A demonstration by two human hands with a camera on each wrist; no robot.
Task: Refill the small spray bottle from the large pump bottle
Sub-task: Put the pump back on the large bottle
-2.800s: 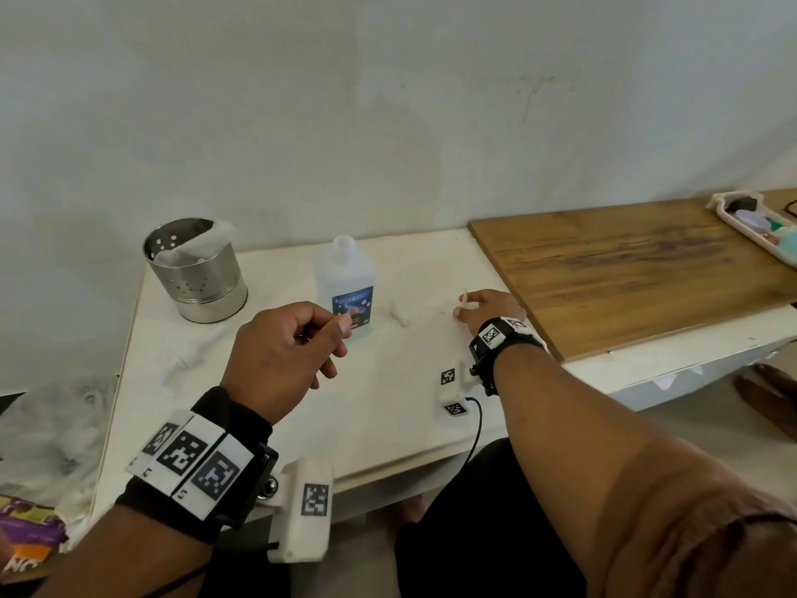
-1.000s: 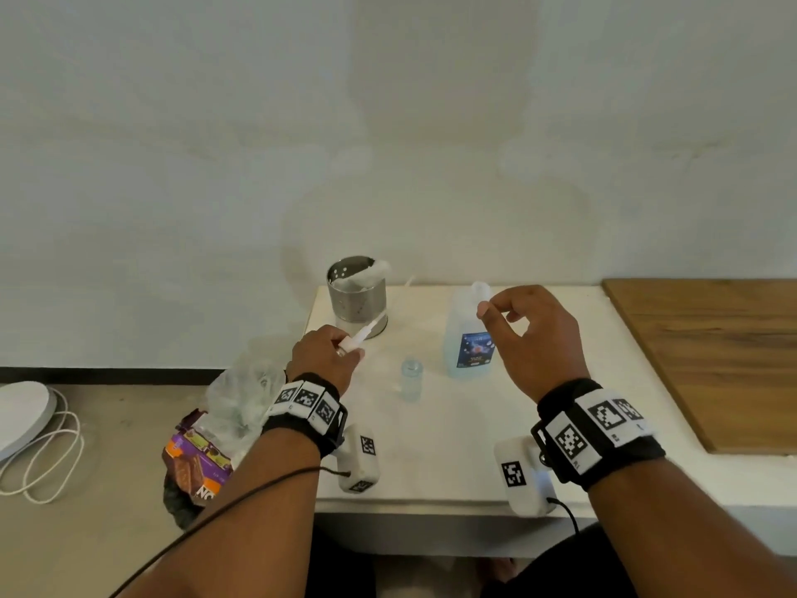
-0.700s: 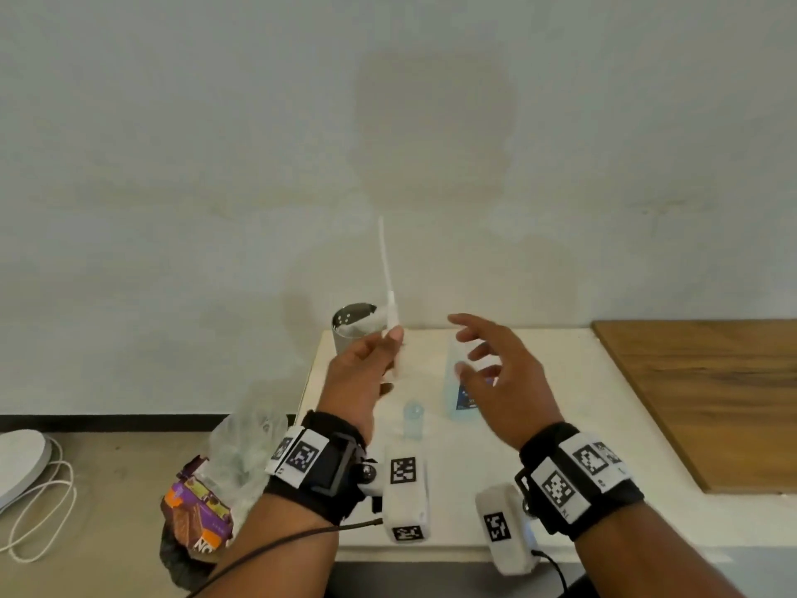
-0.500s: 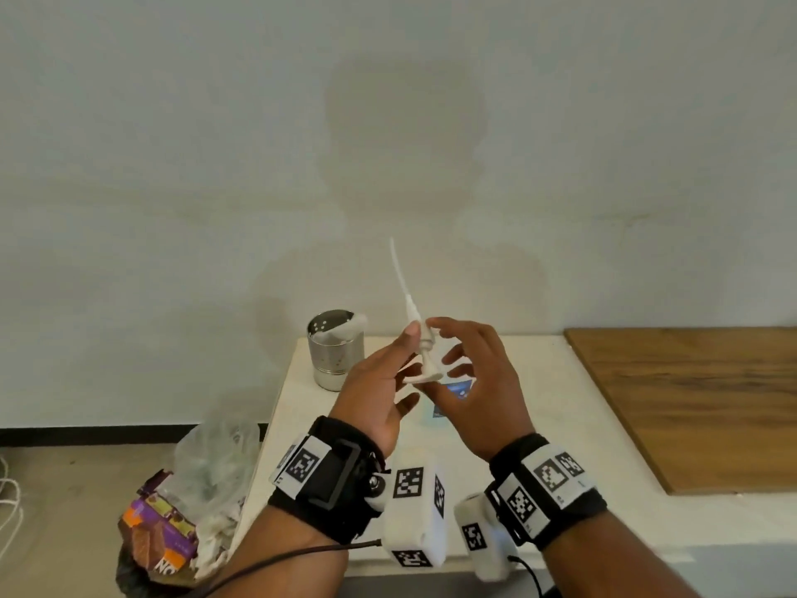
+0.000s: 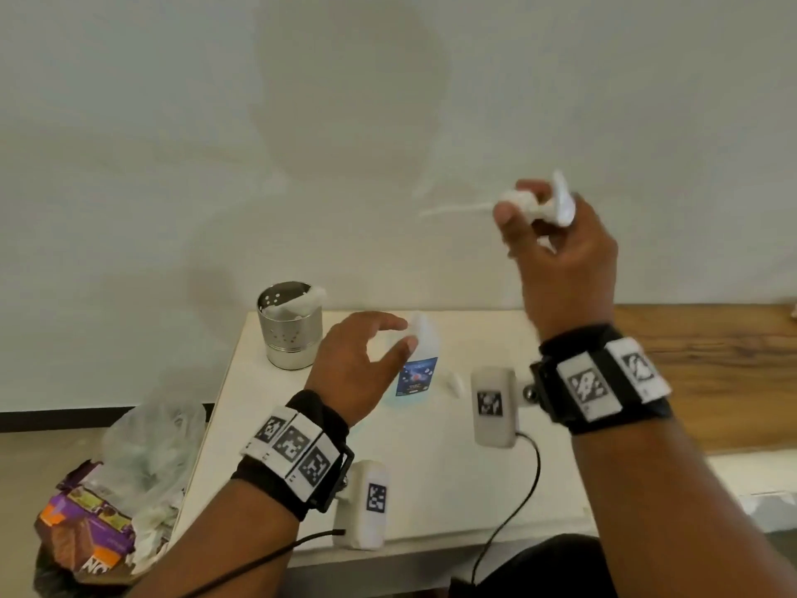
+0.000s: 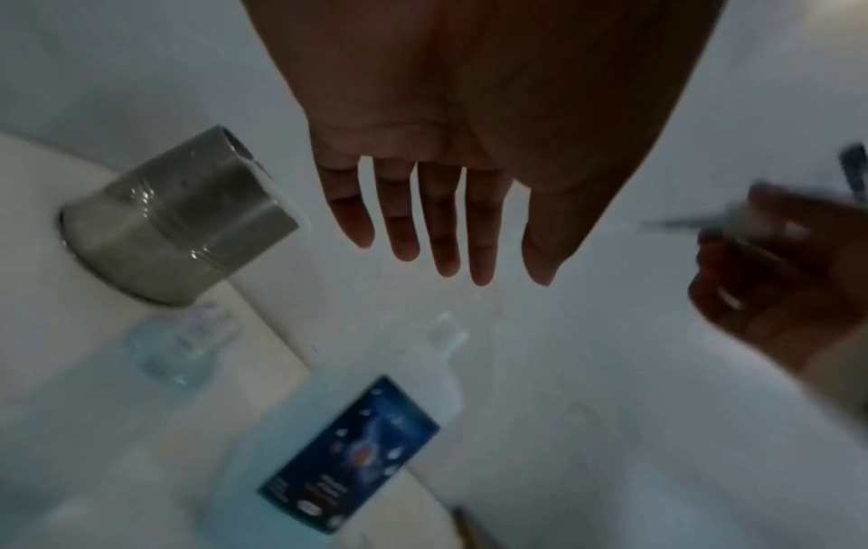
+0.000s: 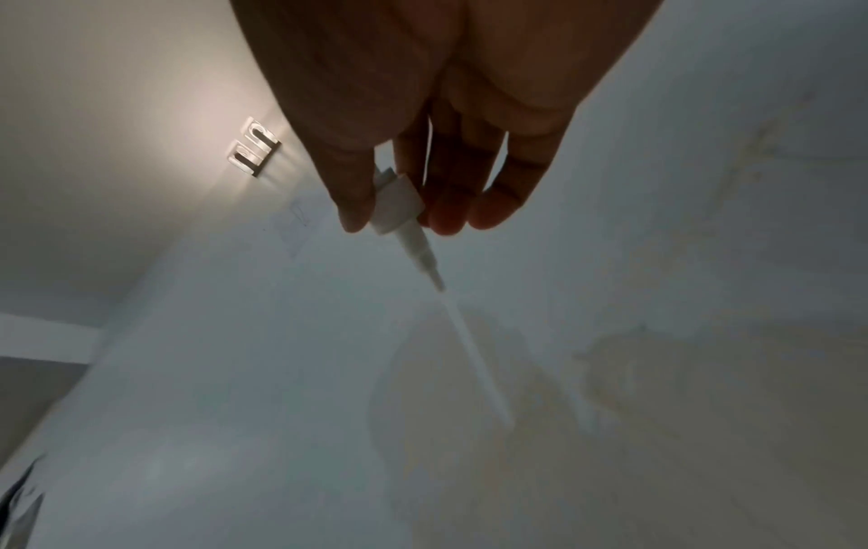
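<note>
right hand (image 5: 556, 248) pinches the pump head (image 5: 539, 205), tube toward 9 o'clock; left hand (image 5: 353, 360) loose, empty above the large bottle (image 5: 420, 373).

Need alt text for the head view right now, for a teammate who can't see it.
The right hand holds a white pump head with its long dip tube raised before the wall. The open left hand hovers by the clear, blue-labelled large bottle on the white table.

Right hand (image 5: 560, 256) raised with fingers (image 7: 357, 208) pinching; left hand (image 5: 353, 364) spread, palm down.
</note>
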